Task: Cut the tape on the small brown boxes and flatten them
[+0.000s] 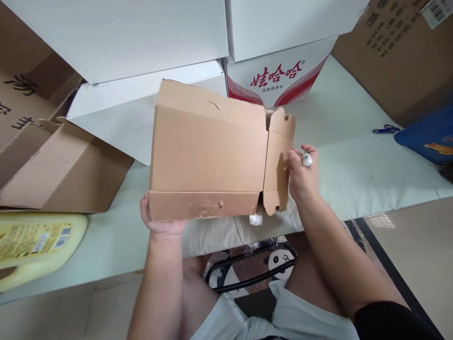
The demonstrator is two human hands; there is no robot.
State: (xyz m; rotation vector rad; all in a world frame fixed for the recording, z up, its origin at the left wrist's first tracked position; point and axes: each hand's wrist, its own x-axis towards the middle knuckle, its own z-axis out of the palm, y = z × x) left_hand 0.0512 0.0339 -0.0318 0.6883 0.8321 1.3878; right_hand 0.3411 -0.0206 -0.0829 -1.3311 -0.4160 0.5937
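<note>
A brown cardboard box is held up, tilted, in front of me. My left hand is closed around its lower left corner, with the fingers partly hidden underneath. At the right end, a flap stands out from the box. My right hand pinches the outer edge of this flap between thumb and fingers. A small crumpled white wad is tucked among the right fingers. Below the box's right corner lies another crumpled, shiny wad. The inside of the box is hidden from view.
White cartons and a red-and-white water carton stand behind on the pale green cloth. Large brown cartons flank both sides. A yellow jug lies at left. Blue scissors rest beside a blue item at right.
</note>
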